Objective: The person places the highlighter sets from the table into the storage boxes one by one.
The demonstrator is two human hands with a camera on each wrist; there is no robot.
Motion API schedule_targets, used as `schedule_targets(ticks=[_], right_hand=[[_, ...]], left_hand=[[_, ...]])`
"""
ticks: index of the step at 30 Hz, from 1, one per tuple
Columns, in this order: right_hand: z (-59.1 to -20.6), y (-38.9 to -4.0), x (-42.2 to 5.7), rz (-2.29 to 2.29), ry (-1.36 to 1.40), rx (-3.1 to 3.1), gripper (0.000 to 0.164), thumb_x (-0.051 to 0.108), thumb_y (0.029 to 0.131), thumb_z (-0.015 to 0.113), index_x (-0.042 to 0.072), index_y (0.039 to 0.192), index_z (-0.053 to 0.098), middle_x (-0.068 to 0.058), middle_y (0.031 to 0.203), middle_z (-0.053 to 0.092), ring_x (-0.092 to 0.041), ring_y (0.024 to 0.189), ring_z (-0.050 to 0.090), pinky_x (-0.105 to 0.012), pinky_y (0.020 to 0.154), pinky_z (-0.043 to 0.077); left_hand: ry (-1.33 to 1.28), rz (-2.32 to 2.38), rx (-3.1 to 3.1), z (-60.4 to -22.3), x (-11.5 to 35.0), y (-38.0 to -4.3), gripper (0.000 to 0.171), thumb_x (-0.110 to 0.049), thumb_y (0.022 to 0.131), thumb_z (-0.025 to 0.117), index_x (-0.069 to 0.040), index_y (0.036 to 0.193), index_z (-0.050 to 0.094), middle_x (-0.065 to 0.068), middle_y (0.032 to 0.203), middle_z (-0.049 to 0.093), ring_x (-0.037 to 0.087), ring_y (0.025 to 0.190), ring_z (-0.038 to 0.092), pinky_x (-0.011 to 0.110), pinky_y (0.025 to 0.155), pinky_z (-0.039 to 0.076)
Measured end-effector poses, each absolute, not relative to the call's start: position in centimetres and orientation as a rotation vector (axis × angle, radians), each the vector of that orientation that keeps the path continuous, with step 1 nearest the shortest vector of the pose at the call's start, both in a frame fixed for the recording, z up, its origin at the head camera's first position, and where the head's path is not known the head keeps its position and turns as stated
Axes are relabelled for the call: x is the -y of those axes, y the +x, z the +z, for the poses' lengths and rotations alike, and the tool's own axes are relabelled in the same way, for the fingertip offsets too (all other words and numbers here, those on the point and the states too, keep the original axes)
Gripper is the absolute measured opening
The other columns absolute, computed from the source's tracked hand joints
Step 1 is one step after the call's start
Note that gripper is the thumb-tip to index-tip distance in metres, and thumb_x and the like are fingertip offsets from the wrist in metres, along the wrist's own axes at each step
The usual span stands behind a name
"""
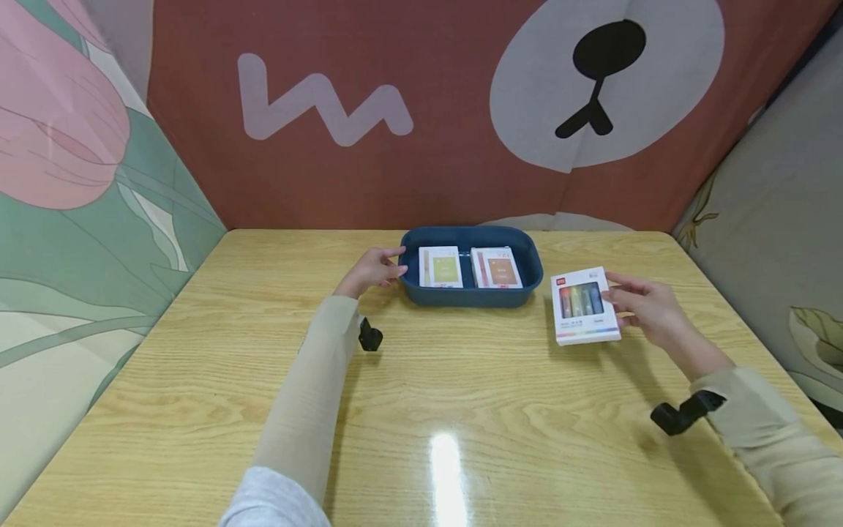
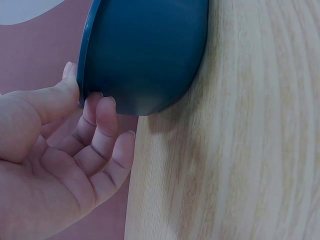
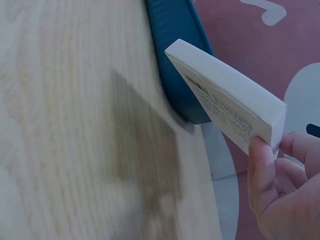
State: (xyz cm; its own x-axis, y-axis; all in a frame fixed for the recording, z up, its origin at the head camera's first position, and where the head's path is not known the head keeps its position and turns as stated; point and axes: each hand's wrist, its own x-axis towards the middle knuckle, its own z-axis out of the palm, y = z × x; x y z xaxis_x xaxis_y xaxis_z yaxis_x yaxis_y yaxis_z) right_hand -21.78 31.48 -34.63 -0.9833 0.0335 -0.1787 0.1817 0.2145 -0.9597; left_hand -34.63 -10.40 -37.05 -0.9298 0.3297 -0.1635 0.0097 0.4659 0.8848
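Note:
At the back of the table is a blue plastic basin point(image 1: 469, 296) with two small white boxes inside, a green-labelled box point(image 1: 445, 269) on its left and an orange-labelled box point(image 1: 503, 272) on its right. My left hand point(image 1: 372, 271) pinches the basin's left rim between thumb and fingers, as the left wrist view shows close up. My right hand point(image 1: 648, 304) holds a white box of colored sticks point(image 1: 582, 335) by its right edge, right of the basin. The sticks show through its front window. In the right wrist view the printed back of this box point(image 3: 225, 107) hangs above the table.
The wooden table point(image 1: 395, 410) backs onto a brown printed cloth point(image 1: 435, 183). Patterned cloths stand along the left and right sides. A black wrist mount point(image 1: 685, 411) sits on the right sleeve, another mount point(image 1: 370, 335) on the left.

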Motion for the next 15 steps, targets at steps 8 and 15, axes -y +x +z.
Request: schedule_targets(ticks=[8, 15], right_hand=[[-33.7, -22.1, -31.0, -1.958, 0.208, -2.332, 0.065, 0.014, 0.087, 0.059, -0.007, 0.137, 0.023, 0.013, 0.078, 0.061, -0.007, 0.066, 0.059, -0.025, 0.051, 0.047], [-33.5, -22.5, -30.5, -2.028, 0.232, -2.31, 0.064, 0.014, 0.087, 0.059, -0.007, 0.137, 0.025, 0.013, 0.077, 0.061, -0.007, 0.064, 0.058, -0.024, 0.052, 0.048]], left_hand=[[0.25, 1.44, -2.393, -35.9, 10.2, -33.6, 0.051, -0.012, 0.089, 0.056, -0.01, 0.137, 0.038, 0.026, 0.095, 0.056, 0.041, 0.087, 0.055, 0.044, 0.076, 0.043], [0.271, 1.444, -2.395, -36.0, 10.2, -33.7, 0.05, -0.011, 0.089, 0.056, -0.009, 0.136, 0.039, 0.028, 0.093, 0.056, 0.043, 0.086, 0.055, 0.043, 0.072, 0.044]])
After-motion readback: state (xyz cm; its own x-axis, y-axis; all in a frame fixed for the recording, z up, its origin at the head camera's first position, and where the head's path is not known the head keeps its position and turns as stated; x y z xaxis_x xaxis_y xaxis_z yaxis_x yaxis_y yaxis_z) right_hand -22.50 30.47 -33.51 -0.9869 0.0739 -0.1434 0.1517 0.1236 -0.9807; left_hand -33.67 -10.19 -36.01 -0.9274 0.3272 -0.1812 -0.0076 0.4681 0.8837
